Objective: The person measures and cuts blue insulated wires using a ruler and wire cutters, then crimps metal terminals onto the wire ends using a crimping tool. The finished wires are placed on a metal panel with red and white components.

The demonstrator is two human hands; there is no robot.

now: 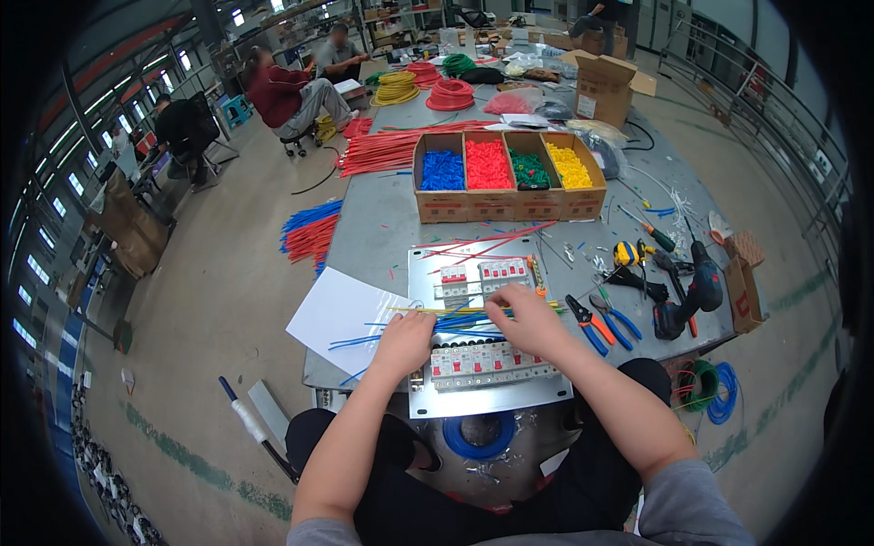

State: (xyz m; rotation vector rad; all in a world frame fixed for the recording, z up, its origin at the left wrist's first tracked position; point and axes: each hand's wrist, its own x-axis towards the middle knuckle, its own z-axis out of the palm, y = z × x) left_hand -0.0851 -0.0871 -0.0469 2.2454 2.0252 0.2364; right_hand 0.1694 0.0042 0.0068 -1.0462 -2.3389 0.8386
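Note:
A silver mounting plate [428, 400] lies at the table's near edge, carrying a long row of white circuit breakers with red switches [482, 362] and smaller breakers [503, 269] farther up. Across its middle runs a loose bundle of blue wires [464, 323], with a few yellow wires [462, 309] beside them. My left hand [410, 338] is closed round the left part of the blue wires, whose ends stick out over white paper [341, 314]. At the bundle's right end, my right hand [526, 318] has its fingers curled down, and what they pinch is hidden.
Behind the plate stands a cardboard bin [510, 209] of blue, red, green and yellow caps. Wire strippers [587, 323], blue-handled pliers [619, 323] and a cordless drill [696, 296] lie at right. Red wires [401, 150] and coils [451, 94] are farther back. Other people sit beyond, left.

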